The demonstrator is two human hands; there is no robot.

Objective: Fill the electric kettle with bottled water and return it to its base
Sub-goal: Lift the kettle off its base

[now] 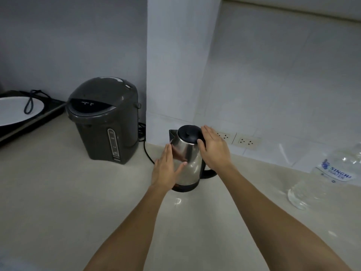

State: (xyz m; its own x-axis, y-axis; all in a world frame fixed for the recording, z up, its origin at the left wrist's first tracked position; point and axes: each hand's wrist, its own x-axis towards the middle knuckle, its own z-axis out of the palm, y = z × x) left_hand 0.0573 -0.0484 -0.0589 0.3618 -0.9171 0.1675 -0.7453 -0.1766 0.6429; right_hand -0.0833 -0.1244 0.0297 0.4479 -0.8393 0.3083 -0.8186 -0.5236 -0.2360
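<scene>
We find the kettle (186, 159) upright on its base (184, 187) at the counter (58, 192) centre, lid (190, 133) shut. Our right hand (214, 148) lies at its 3 o'clock, fingers spread over the handle side, nearer the grip; our left hand (166, 169) lies flat at 9 o'clock, grasping nothing. The water bottle (324, 177) lies on its side, well apart at 3 o'clock, holding water. We judge filling not begun.

Pale countertop (58, 202) w/ faint sheen, dim even light. Rear wall (68, 45) plain grey-blue at left; white pillar (175, 55) projects at centre. Right of pillar — white tiled wall (283, 75), two socket plates (249, 142) low on it, side by side. Dark cable (145, 149) runs along pillar foot.
</scene>
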